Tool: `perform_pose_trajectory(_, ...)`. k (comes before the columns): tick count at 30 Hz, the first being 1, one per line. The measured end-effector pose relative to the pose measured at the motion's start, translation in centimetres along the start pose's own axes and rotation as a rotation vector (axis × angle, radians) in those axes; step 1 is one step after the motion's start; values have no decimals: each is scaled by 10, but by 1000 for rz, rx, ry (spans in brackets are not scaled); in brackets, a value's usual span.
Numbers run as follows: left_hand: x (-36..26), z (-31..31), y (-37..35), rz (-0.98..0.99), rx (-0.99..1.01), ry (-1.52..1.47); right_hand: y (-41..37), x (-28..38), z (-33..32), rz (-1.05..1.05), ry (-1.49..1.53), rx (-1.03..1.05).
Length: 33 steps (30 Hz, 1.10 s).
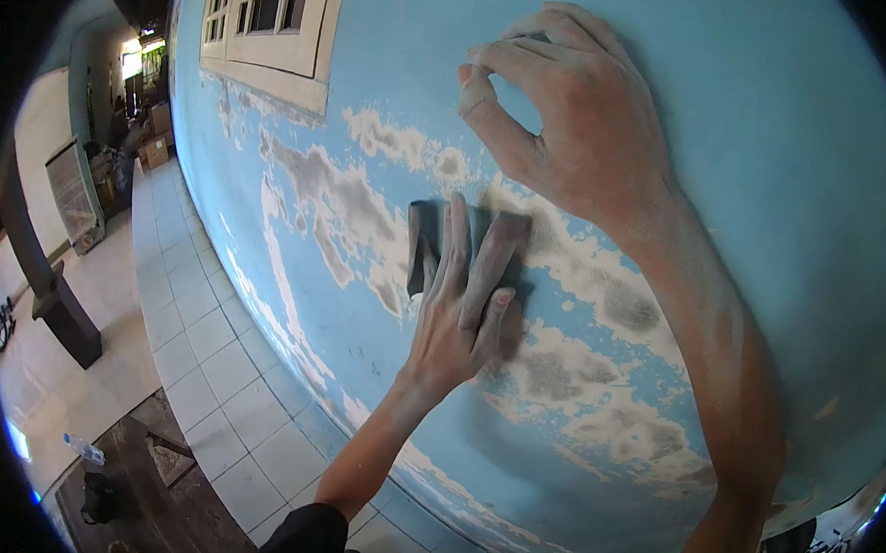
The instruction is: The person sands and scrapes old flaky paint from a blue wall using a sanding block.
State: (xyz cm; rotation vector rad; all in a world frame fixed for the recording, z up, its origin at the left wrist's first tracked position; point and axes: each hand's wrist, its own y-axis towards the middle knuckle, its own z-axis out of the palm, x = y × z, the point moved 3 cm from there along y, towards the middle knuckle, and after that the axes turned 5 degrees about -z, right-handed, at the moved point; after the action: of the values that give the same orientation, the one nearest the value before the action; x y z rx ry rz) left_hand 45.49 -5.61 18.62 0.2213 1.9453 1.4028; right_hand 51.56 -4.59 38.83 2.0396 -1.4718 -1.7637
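My left hand presses a dark grey sheet of sandpaper flat against the blue wall. Its fingers lie spread over the sheet, which looks folded at the left edge. Around the sheet the paint is worn into white and grey patches. Higher up and to the right, my right hand is against or close to the wall, coated in pale dust. Its fingers curl, with thumb and index tips meeting or nearly meeting in a ring. Nothing shows between them.
A cream-framed window is set in the wall at upper left. Pale tiles run along the wall's foot. Lower left are a plastic bottle and a dark wooden surface. A dark post stands farther left, with cardboard boxes behind.
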Motion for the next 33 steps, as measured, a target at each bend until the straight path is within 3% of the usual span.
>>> perform_pose_trajectory(5,4,10,-48,-20,110,93,1,-1,-1,-5,-43,-3)
perform_pose_trajectory(15,40,-33,21,53,-269,73,-1,0,0,-15,-15,-9)
perform_pose_trajectory(17,74,-44,5,-144,-227,181,-1,-1,3,18,-31,-30)
perform_pose_trajectory(18,75,-46,6,-204,-302,170,-2,0,3,31,-35,-30)
perform_pose_trajectory(21,70,-34,5,-270,-300,29,3,-1,-1,-11,-62,-37)
perform_pose_trajectory(23,43,-13,-2,-96,-214,187,6,-6,-7,29,145,148)
perform_pose_trajectory(24,24,-2,-5,49,-213,202,5,-5,-6,38,144,149)
perform_pose_trajectory(25,10,8,-16,76,-37,148,5,-5,-4,47,113,127)
perform_pose_trajectory(27,-1,20,-27,191,-43,32,4,-5,-1,51,77,112)
perform_pose_trajectory(29,5,14,-25,307,5,135,3,-7,0,20,109,79)
perform_pose_trajectory(31,32,-2,-9,125,-94,192,3,-8,1,-12,87,40)
perform_pose_trajectory(33,71,-3,-5,-403,-336,-343,2,-5,1,-31,60,-7)
